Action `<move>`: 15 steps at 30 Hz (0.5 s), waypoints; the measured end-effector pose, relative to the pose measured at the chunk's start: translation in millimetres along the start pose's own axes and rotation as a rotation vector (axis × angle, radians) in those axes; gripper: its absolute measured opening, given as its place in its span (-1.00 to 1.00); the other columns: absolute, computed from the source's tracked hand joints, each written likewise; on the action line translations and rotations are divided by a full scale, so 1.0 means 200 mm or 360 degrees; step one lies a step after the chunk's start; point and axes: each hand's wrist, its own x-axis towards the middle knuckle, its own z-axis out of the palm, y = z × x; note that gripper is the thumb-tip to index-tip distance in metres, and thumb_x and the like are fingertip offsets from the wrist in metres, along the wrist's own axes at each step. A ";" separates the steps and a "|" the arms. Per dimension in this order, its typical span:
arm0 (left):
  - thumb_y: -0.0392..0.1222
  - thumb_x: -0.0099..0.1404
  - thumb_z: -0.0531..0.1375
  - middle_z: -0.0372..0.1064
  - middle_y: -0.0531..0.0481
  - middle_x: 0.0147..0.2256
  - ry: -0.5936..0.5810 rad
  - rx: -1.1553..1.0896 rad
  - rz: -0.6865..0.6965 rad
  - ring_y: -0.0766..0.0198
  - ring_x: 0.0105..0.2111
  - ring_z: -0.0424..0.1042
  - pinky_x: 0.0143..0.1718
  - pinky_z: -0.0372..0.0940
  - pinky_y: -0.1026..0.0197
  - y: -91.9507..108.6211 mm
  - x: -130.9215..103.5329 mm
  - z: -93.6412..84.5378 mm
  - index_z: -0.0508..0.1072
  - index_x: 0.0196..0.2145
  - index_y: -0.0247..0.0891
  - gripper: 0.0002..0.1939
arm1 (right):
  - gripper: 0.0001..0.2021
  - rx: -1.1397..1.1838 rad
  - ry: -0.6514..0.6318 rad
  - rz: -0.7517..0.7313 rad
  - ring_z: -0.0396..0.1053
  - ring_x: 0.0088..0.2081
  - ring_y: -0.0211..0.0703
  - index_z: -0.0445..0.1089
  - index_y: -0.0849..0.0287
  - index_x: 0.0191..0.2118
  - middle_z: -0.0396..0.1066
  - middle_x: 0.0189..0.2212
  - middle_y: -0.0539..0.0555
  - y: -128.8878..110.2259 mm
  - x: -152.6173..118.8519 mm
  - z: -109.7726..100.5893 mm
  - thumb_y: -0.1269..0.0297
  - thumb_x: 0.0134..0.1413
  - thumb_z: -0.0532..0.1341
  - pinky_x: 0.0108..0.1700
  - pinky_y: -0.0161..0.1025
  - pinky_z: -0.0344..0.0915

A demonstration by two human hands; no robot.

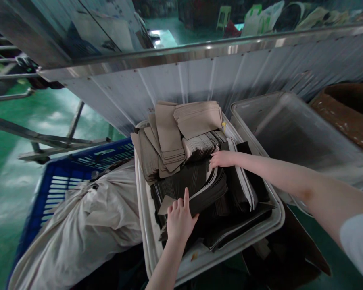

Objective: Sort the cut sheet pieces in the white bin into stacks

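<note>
A white bin (140, 217) holds packed stacks of dark sheets (181, 179) and beige sheets (169, 137). Near the front left of the dark stacks is my left hand (180, 219), its index finger stretched out and the other fingers curled; the thumb lies at the edge of a bent dark bundle (211, 191). My right hand (220, 159) is at the far end of that bundle, fingers bent down onto its pale edge. Its fingertips are partly hidden among the sheets. A small beige corner sticks out just left of my left hand.
A blue crate (48, 193) with a pale cloth bundle (109, 217) stands at left. To the right are a translucent tub (308, 133) and a brown container (347, 112). Behind the bin rises a corrugated wall (199, 80) under a window. An open cardboard box (287, 249) sits below right.
</note>
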 end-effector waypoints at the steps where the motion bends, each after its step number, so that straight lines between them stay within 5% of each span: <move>1: 0.02 0.10 0.22 0.31 -0.10 -0.22 -0.0004 -0.0009 -0.0008 0.03 -0.15 0.27 -0.12 0.12 0.04 0.00 0.00 0.00 -0.30 0.31 -0.17 0.01 | -0.71 -0.0031 -0.0011 -0.0010 0.36 -0.14 -0.14 0.46 0.07 -0.19 0.47 -0.28 0.04 -0.01 -0.01 -0.02 0.52 0.02 0.12 -0.02 -0.16 0.14; 4: 0.02 0.09 0.22 0.31 -0.12 -0.19 -0.0009 -0.0044 -0.0049 0.02 -0.14 0.28 -0.12 0.13 0.04 0.00 0.00 0.01 -0.30 0.31 -0.24 0.02 | -0.71 -0.0118 0.0006 0.0032 0.37 -0.25 -0.10 0.45 0.10 -0.15 0.47 -0.34 0.09 -0.03 -0.12 -0.19 0.47 0.10 0.06 -0.18 -0.18 0.19; 8: 0.02 0.10 0.22 0.31 -0.16 -0.17 -0.0032 -0.0079 -0.0126 0.01 -0.11 0.27 -0.10 0.13 0.05 -0.02 0.01 0.04 -0.08 0.27 -0.31 -0.11 | -0.64 -0.0283 0.0040 0.0301 0.38 -0.30 -0.15 0.38 -0.03 -0.02 0.46 -0.33 0.02 -0.07 -0.42 -0.59 0.45 0.12 0.07 -0.31 -0.26 0.16; 12: 0.00 0.10 0.22 0.31 -0.12 -0.16 -0.0082 -0.0084 -0.0080 0.03 -0.09 0.27 -0.09 0.13 0.06 -0.03 0.02 0.04 0.25 0.06 -0.23 -0.42 | -0.72 -0.0162 0.0039 0.0558 0.39 -0.29 -0.24 0.43 0.06 -0.06 0.49 -0.30 -0.02 -0.14 -0.67 -1.02 0.38 0.13 0.11 -0.25 -0.30 0.17; 15: -0.02 0.09 0.23 0.31 -0.10 -0.15 -0.0076 -0.0094 -0.0047 0.04 -0.09 0.28 -0.08 0.13 0.06 -0.03 0.01 0.03 0.28 0.03 -0.20 -0.45 | -0.71 0.0219 0.0109 0.0534 0.39 -0.19 -0.31 0.39 0.15 -0.01 0.47 -0.18 -0.04 -0.22 -0.68 -1.26 0.31 0.17 0.10 -0.13 -0.33 0.18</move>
